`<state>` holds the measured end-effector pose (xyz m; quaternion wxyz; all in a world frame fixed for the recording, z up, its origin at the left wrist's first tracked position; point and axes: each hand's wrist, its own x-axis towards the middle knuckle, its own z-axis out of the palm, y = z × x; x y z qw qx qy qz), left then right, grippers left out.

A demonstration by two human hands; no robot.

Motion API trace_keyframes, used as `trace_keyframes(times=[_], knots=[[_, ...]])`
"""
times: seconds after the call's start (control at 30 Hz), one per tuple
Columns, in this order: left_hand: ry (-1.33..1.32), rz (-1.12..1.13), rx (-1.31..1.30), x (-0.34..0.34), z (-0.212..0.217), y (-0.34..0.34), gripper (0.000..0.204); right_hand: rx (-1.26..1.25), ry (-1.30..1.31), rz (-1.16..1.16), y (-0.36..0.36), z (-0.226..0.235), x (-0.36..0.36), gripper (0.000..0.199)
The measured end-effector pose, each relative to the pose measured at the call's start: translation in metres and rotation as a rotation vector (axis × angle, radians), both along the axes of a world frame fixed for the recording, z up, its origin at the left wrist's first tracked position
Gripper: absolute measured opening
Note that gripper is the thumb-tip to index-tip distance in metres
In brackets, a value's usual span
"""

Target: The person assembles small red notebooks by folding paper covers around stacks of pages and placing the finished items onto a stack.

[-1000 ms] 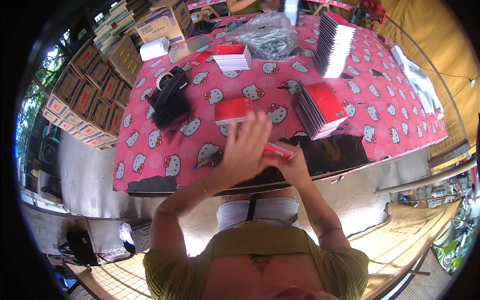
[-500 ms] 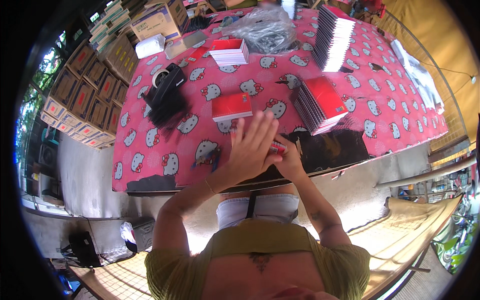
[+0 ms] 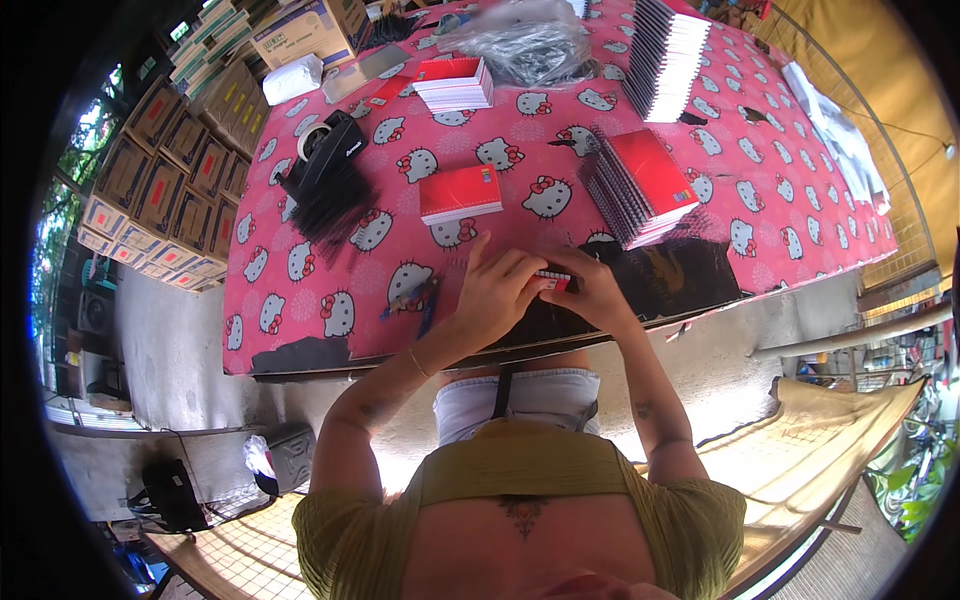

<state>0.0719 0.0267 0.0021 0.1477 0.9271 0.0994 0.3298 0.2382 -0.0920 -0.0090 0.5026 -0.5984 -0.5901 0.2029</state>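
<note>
At the table's front edge, my left hand (image 3: 500, 290) and my right hand (image 3: 588, 288) are closed on a small red notebook (image 3: 555, 282). Only a strip of its red cover and a row of binding along its edge show between my fingers; the rest is covered. One left finger sticks up, while the others bend over the notebook. Just beyond my hands lies a short stack of red-covered notebooks (image 3: 460, 193). To the right, a taller pile of red spiral notebooks (image 3: 645, 185) sits beside a black patch on the table.
Left on the pink patterned table (image 3: 300, 340) are a black tape dispenser (image 3: 332, 145) and a heap of black binding wires (image 3: 330, 208). Farther back stand more red notebooks (image 3: 453, 84), clear plastic (image 3: 525, 45) and a tall spiral-notebook stack (image 3: 668, 65). Cartons (image 3: 160, 170) line the left.
My left hand was stretched flat across the notebook; its fingers are now bent around it. My right hand has shifted slightly up and its fingers now curl over the notebook's edge.
</note>
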Motion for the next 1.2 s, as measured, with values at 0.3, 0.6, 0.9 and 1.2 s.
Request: trace_keyframes(times=[0.3,0.6,0.9,1.2], knots=[[-0.059,-0.029,0.03,0.007,0.0,-0.003,0.02,-0.22,0.308,0.081,-0.019,0.0,0.036,0.021],[0.139,0.006,0.053,0.001,0.01,-0.004,0.021,-0.006,-0.002,-0.091,-0.003,0.001,0.018,0.005],[-0.256,-0.151,-0.331,0.039,0.133,-0.022,0.028,0.319,0.021,-0.303,-0.034,0.104,-0.023,0.05],[-0.104,-0.175,-0.215,0.207,0.094,0.05,0.031,-0.226,-0.276,-0.445,-0.019,0.124,0.173,0.048]])
